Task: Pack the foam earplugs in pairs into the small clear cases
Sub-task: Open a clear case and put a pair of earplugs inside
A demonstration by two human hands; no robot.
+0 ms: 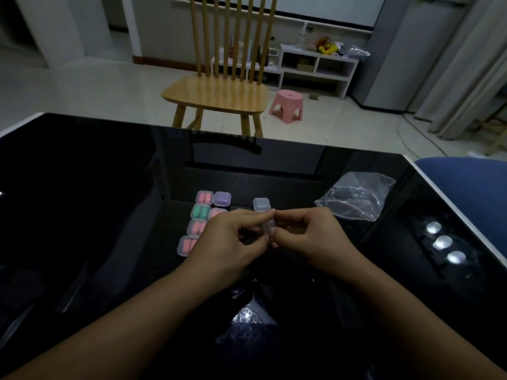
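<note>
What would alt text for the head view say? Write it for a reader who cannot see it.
Two hands, left hand and right hand, pinch a small clear case between them above a glossy black table. Filled cases holding pink, green and purple earplugs sit in rows to the left, with a clear plastic bag to the right.

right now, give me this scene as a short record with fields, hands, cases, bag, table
left hand: left hand pinches the held clear case
right hand: right hand pinches the same case
filled cases: pink pair, purple, green pair, more pink ones nearer, partly hidden
separate case: bluish case just behind the fingers
bag: clear plastic bag, right
surface: black glossy table
</note>
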